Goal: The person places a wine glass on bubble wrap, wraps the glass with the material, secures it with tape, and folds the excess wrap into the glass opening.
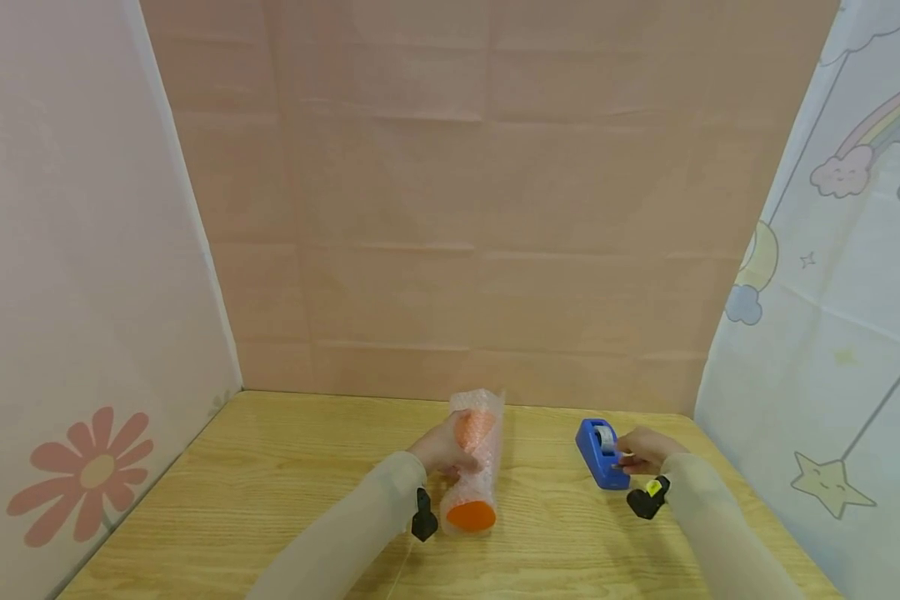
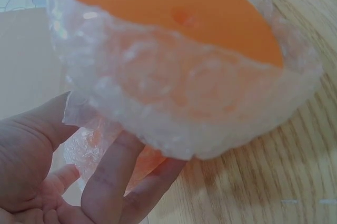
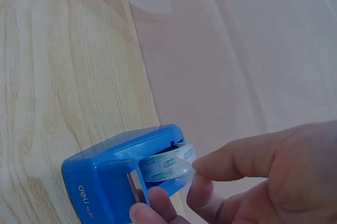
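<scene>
An orange object rolled in bubble wrap [image 1: 484, 477] lies on the wooden table, its round orange end [image 2: 184, 3] facing the near side. My left hand [image 1: 444, 447] grips the wrapped roll around its middle, thumb and fingers curled on the bubble wrap. Over to the right stands a blue tape dispenser [image 1: 603, 476] with a tape roll [image 3: 162, 166] in it. My right hand [image 1: 645, 448] is at the dispenser's right side. Its thumb and index finger pinch the loose end of the clear tape [image 3: 185, 167], while other fingertips rest by the cutter edge.
A pinkish-beige cloth [image 1: 390, 250] hangs behind the table [image 1: 270, 475]. Printed cloth walls stand on both sides, one with a flower [image 1: 93, 472], the other with a star [image 1: 832, 485]. Dark camera straps are on both wrists.
</scene>
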Demonstrator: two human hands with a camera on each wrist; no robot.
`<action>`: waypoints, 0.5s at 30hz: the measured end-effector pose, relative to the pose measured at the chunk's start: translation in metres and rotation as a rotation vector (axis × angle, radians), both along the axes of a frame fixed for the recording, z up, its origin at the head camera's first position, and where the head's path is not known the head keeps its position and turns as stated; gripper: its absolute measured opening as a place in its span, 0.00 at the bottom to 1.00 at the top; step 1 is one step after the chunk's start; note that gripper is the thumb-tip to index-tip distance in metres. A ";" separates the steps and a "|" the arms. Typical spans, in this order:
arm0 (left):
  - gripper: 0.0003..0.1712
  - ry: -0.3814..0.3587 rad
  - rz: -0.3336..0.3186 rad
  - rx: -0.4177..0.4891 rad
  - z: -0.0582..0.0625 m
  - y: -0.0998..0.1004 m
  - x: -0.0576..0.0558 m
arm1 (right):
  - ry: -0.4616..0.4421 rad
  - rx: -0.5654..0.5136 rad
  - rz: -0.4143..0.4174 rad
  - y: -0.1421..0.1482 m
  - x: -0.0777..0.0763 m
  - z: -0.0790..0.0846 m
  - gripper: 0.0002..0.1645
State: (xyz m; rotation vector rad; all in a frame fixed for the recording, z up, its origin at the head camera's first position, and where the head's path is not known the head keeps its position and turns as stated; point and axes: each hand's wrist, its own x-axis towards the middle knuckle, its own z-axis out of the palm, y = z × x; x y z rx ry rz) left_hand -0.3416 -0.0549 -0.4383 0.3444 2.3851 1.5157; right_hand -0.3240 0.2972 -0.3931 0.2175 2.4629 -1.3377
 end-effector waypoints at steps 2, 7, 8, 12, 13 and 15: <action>0.55 -0.002 0.001 0.003 -0.001 -0.001 -0.001 | 0.003 -0.003 0.001 0.000 0.000 0.000 0.21; 0.55 -0.003 0.000 0.002 -0.002 -0.002 -0.001 | -0.006 -0.020 0.001 0.002 0.001 -0.003 0.15; 0.55 -0.004 0.001 0.003 -0.002 -0.002 -0.001 | -0.012 -0.024 -0.002 0.003 0.001 -0.004 0.14; 0.55 -0.006 0.000 0.006 -0.002 -0.002 -0.001 | -0.022 -0.021 -0.010 0.007 0.003 -0.010 0.10; 0.55 -0.003 -0.001 0.008 -0.002 -0.002 -0.001 | -0.021 -0.019 -0.008 0.009 0.004 -0.011 0.09; 0.55 0.003 -0.006 0.004 -0.001 -0.002 -0.001 | -0.018 -0.016 -0.023 0.010 0.004 -0.014 0.08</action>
